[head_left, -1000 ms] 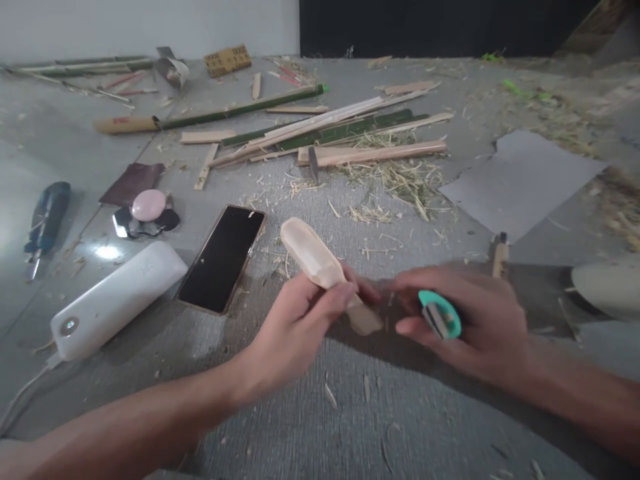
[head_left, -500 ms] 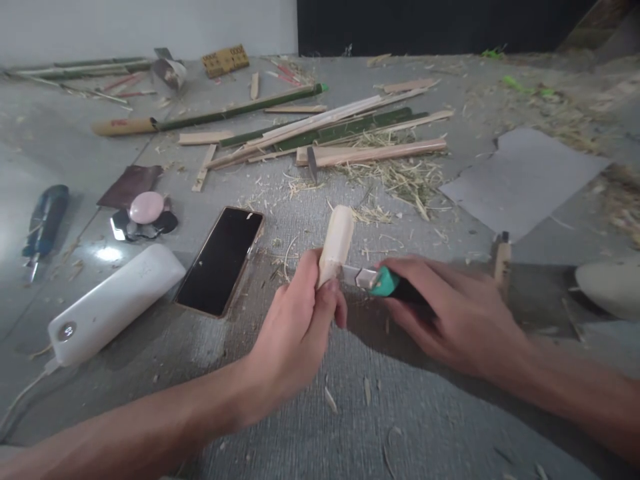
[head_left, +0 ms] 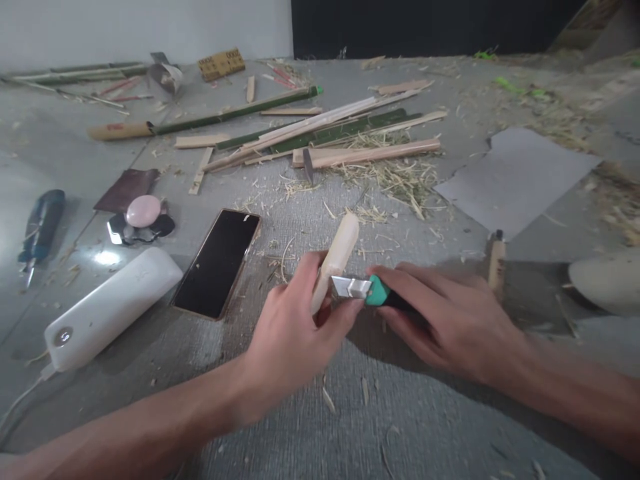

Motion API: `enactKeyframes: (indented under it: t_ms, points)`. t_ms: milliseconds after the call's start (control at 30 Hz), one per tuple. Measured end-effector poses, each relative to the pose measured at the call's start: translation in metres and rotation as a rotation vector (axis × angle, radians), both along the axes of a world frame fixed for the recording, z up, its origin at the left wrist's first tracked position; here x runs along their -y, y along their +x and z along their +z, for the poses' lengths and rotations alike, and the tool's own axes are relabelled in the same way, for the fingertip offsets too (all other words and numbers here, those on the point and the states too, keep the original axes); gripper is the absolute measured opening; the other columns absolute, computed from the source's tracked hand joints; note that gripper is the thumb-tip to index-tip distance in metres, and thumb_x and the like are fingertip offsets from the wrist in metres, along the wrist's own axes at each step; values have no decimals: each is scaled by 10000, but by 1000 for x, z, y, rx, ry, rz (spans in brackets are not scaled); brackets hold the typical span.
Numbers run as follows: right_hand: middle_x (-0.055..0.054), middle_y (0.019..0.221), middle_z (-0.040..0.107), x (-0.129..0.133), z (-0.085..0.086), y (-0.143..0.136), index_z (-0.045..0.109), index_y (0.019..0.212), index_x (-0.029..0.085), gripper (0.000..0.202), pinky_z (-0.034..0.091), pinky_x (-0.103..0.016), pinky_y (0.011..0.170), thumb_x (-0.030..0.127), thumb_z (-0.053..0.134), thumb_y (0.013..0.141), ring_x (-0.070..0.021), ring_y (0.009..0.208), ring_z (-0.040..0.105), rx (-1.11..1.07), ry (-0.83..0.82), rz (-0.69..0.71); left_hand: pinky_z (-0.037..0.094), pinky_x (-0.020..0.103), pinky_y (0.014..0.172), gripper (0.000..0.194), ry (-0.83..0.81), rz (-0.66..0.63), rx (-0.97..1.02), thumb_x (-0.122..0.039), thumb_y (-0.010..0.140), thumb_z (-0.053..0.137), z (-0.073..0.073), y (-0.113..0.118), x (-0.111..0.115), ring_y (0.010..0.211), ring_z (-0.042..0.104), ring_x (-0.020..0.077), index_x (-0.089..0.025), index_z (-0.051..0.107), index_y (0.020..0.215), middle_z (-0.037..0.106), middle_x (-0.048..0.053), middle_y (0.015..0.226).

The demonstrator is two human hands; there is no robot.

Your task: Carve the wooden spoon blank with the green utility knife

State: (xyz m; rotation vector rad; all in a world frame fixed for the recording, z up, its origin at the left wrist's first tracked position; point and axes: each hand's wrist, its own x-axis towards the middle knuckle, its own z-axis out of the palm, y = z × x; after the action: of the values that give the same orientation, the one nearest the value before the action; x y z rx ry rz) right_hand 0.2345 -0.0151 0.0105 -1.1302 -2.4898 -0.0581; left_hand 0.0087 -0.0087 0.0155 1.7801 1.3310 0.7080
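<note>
A pale, round-ended piece of wood (head_left: 343, 241) is gripped in my left hand (head_left: 295, 327), tilted up and to the right; its lower part is partly hidden by my fingers. My right hand (head_left: 450, 317) is closed around a utility knife (head_left: 379, 291) with a green and black handle. The short metal blade points left and lies at the wood's right side, near its lower half. My left thumb reaches right, close under the blade and the knife's front end.
Left of my hands lie a phone (head_left: 218, 264), a white power bank (head_left: 113, 307) with a cable, and a screwdriver (head_left: 44, 227). Beyond are bamboo strips (head_left: 345, 127), a hammer (head_left: 370, 155) and shavings (head_left: 400, 183). A grey sheet (head_left: 520, 177) lies at the right.
The wood has tilted further to the right in my left hand. My left thumb has moved off the wood toward the knife. The blade now shows its flat side more, and the knife sits slightly lower.
</note>
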Motion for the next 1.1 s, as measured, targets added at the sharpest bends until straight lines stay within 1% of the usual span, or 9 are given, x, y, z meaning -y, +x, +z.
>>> enactKeyframes:
  t_ms: [167, 333, 433, 567, 767, 933, 1100]
  points:
    - [-68, 991, 741, 2, 0, 1, 560, 1243, 150, 259, 468, -334, 574, 290, 470, 1044, -189, 736, 700, 22, -47, -5, 324, 207, 478, 330, 49, 21, -46, -290, 920, 693, -1, 0, -2, 507, 411, 84, -241, 381, 822, 436, -103, 617]
    - [-49, 989, 736, 4, -1, 2, 560, 1250, 161, 257, 434, -335, 559, 301, 474, 1053, -180, 734, 694, 44, -63, -27, 305, 220, 478, 329, 65, 8, -61, -285, 932, 684, -1, 0, -3, 501, 376, 91, -244, 377, 821, 413, -101, 615]
    - [-44, 971, 732, 5, -1, 1, 564, 1255, 158, 261, 419, -334, 557, 301, 485, 1052, -180, 737, 691, 49, -44, -41, 297, 235, 484, 332, 75, 16, -78, -307, 937, 684, -2, 0, -3, 510, 368, 99, -243, 383, 811, 415, -94, 613]
    - [-30, 922, 717, 7, 1, 0, 575, 1257, 146, 268, 431, -324, 577, 295, 491, 1051, -172, 727, 677, 57, -10, -58, 294, 249, 487, 346, 77, 34, -87, -336, 937, 684, -3, -1, -3, 531, 366, 110, -242, 385, 789, 432, -80, 622]
    - [-30, 912, 714, 11, 5, -3, 594, 1248, 132, 270, 434, -312, 585, 292, 505, 1050, -157, 727, 669, 84, 61, -93, 278, 256, 477, 377, 97, 57, -91, -369, 938, 680, -5, 0, -2, 528, 332, 108, -239, 372, 763, 386, -78, 618]
    - [-40, 929, 721, 11, 5, -3, 591, 1262, 126, 279, 452, -318, 626, 284, 518, 1045, -164, 750, 674, 89, 70, -103, 280, 259, 479, 360, 88, 63, -93, -359, 936, 675, -4, 1, -2, 535, 333, 109, -239, 378, 771, 380, -77, 630]
    - [-32, 925, 716, 11, 5, -3, 595, 1275, 126, 288, 436, -312, 624, 281, 536, 1039, -155, 742, 660, 118, 97, -104, 287, 260, 481, 341, 71, 59, -97, -356, 939, 666, -2, 1, -3, 535, 357, 109, -240, 387, 781, 403, -76, 635]
